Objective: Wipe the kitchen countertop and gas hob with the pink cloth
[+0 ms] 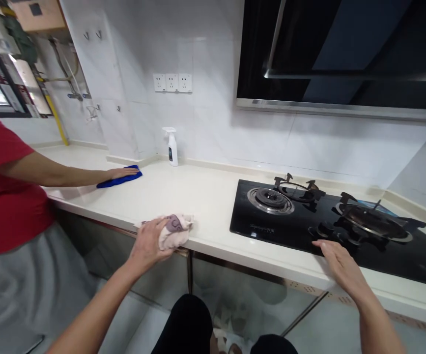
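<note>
Left hand (149,244) curled over cloth (178,231); right hand (340,263) outstretched — at cooktop (299,220) edge.

Eight o'clock: left hand's (148,246) fingertips partly hidden by cloth (176,233). Nine: co-worker (8,184), head cut off. Ten: bottle's (173,147) label (170,154) too small.

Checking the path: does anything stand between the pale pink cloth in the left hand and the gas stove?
Nothing visible does: only cream countertop lies between the pale pink cloth in the left hand and the gas stove.

Room over the counter (209,194) between cloth (174,233) and hob (290,227), spray bottle (173,150) behind
</note>
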The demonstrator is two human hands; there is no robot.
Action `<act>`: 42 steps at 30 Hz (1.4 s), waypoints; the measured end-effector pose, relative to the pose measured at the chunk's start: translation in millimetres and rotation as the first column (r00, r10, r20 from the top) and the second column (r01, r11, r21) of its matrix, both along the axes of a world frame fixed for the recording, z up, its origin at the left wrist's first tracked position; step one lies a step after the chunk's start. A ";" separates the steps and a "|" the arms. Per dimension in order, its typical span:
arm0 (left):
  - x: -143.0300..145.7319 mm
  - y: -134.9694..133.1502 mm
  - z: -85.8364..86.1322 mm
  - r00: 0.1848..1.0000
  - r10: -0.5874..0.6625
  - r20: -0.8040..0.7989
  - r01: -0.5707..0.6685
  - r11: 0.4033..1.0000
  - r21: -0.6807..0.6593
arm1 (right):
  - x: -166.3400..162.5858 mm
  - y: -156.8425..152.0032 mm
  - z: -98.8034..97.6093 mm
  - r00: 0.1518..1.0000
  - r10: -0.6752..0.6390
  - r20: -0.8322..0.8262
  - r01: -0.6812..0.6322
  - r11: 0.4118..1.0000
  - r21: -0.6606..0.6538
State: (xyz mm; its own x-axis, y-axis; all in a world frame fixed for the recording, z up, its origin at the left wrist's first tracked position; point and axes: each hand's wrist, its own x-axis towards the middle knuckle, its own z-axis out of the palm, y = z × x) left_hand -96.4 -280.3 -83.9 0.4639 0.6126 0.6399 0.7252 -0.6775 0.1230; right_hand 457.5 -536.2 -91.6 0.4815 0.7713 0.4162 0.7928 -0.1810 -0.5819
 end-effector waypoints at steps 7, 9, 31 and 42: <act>-0.7 -6.7 -7.7 0.975 0.161 0.155 -0.171 0.984 0.051 | 4.1 3.0 -8.0 0.992 -0.048 0.119 0.055 0.997 -0.052; 24.8 -25.9 -12.1 0.969 0.166 0.181 -0.184 0.979 0.085 | 3.0 3.4 -7.8 0.987 -0.068 0.148 0.079 0.995 -0.063; 199.4 -121.2 24.5 0.936 -0.351 -0.006 0.341 0.911 -0.233 | 6.1 8.3 -23.0 0.927 -0.090 0.365 0.115 0.992 -0.047; 36.5 -21.5 52.3 0.895 -0.026 0.445 0.256 0.847 -0.465 | 3.0 11.3 -25.9 0.930 -0.093 0.354 0.116 0.992 -0.042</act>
